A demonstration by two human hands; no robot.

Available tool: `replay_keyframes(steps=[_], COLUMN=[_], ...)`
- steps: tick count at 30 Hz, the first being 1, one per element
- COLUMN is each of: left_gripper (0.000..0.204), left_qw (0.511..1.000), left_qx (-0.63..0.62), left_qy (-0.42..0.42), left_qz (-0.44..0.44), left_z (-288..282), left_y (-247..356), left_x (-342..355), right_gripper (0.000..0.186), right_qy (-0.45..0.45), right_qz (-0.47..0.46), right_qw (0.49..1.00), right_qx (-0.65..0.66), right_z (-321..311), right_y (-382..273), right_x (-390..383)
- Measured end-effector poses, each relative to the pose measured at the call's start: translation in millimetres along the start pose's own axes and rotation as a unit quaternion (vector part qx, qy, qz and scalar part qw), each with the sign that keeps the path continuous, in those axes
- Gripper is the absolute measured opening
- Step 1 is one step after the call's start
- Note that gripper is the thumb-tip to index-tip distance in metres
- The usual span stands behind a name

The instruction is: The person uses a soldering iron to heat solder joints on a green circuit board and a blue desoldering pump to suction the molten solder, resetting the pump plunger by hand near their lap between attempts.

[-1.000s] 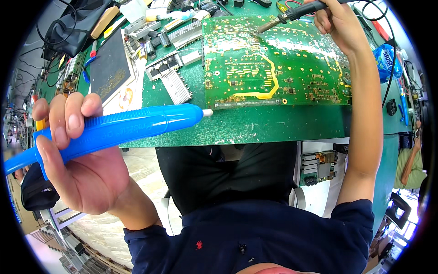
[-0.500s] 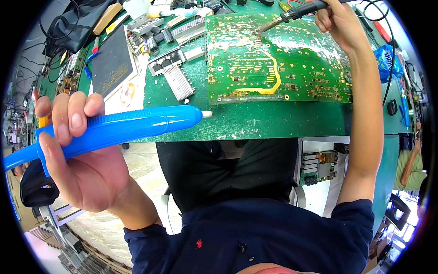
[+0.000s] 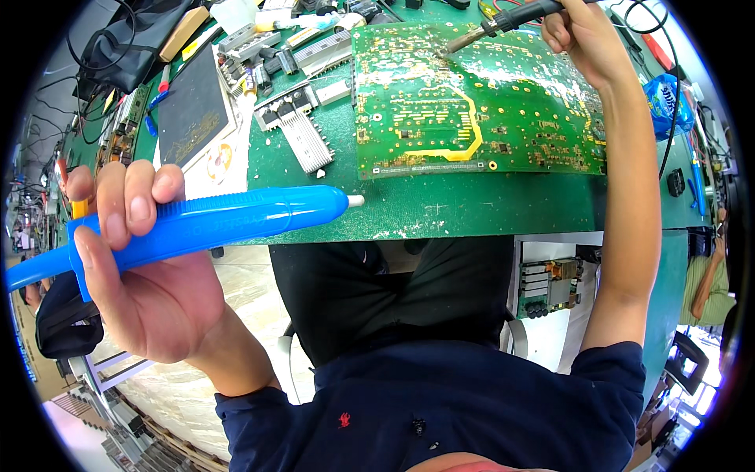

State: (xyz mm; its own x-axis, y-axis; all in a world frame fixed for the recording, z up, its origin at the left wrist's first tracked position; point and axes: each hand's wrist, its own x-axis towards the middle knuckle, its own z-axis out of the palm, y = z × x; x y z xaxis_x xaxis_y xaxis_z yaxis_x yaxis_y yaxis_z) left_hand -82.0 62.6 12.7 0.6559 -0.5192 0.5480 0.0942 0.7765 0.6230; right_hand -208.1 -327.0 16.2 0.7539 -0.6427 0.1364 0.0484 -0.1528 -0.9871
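Head view: a blue solder sucker [image 3: 244, 212] is grasped in the left hand [image 3: 161, 295] at 9 o'clock. A soldering iron [image 3: 525, 16] is gripped by the right hand [image 3: 590, 46] between 1 and 2 o'clock and directed at the green circuit board [image 3: 523, 98], laid on the tabletop [image 3: 409, 208] at 1 o'clock.

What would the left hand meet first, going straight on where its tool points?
Likely the near edge of the green circuit board: the blue tool in the left hand points across the table toward it. Depth is unclear; it could pass above the board.
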Motion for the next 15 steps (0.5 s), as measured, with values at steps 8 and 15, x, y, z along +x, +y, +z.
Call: replay_keyframes(steps=[8,15], left_gripper=[0.033,0.042], left_qw=[0.999,1.000], left_qx=[-0.033,-0.026], left_qy=[0.005,0.010], left_qz=[0.001,-0.010], left_z=[3,2], left_y=[0,-9], left_x=[5,5], right_gripper=[0.028,0.026], right_qy=[-0.003,0.008], right_qz=[-0.005,-0.009], right_qw=[0.998,0.986], right_qx=[-0.061,-0.167], right_z=[1,5], right_y=[-8,-25], right_x=[-3,-8])
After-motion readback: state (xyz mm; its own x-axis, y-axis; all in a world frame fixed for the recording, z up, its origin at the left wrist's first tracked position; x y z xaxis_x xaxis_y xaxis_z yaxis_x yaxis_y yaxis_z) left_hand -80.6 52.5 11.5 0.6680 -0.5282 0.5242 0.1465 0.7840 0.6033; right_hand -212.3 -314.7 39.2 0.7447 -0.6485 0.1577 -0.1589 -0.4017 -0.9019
